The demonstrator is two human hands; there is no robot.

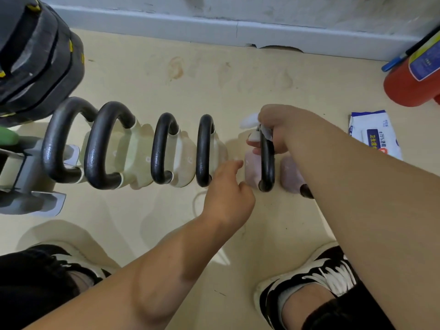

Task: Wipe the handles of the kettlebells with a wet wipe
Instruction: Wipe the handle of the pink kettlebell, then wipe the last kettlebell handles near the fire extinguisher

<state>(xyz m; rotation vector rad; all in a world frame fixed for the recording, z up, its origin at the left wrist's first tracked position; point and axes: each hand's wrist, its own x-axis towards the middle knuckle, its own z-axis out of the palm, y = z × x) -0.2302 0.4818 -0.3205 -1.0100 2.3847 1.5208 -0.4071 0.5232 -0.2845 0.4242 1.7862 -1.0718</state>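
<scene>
Kettlebells stand in one row on the beige floor, running left to right in front of the person, and each black handle makes an arch whose plane goes away from the person, so the long curve of every handle points from near to far. The right hand is closed on the top of the handle of the pink kettlebell, with the white wet wipe pressed between the fingers and the black handle; a bit of the wipe sticks out to the left of the hand. The left hand is loosely half open and holds nothing; it rests low, just beside the pink body, and its fingertips seem to touch it, maybe to keep it steady. One more pinkish kettlebell is to the right, mostly hidden under the right forearm. The four handles to the left are well apart from the wipe and nearer to the left hand than to the right. I judge the next stroke must follow the arch downward, along its curve toward the near foot of the handle. The pack of wipes lies on the floor farther right.
</scene>
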